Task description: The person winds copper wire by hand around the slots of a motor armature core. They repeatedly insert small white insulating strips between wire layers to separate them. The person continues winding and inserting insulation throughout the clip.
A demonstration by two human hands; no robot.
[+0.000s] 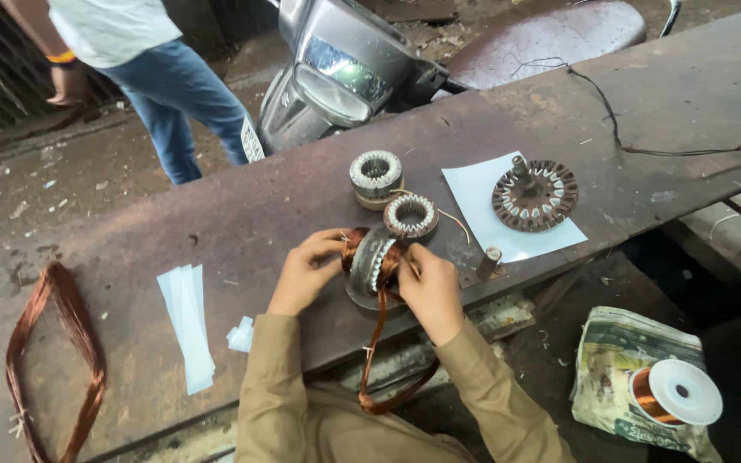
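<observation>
Your left hand (304,273) & right hand (429,287) both grip the stator core (372,261), a ring-shaped metal piece w/ copper winding, held on edge just over the near edge of the desk (302,189). L fingers wrap its left side, closed on it; R fingers pinch at its right side where the copper coil (376,343) feeds in. That coil hangs down from the core in a long loop between your forearms, ending below the desk edge.

Just behind the core, 2 more stators sit flat on the desk: one (376,176) farther back, one (411,214) nearer, close to touching your piece. To the right, a white sheet (473,193) carries a round slotted rotor plate (535,195) w/ a short shaft standing up. A small metal cylinder (489,259) stands near the desk edge, beside your R hand.

Left of you, white paper strips (186,317) lie on the desk; far left, a big loop of copper wire (53,360). Lower right, off the desk, a wire spool (675,393) rests on a newspaper bundle (619,360). Behind the desk: a scooter front (336,69) & another person in jeans (173,86).
</observation>
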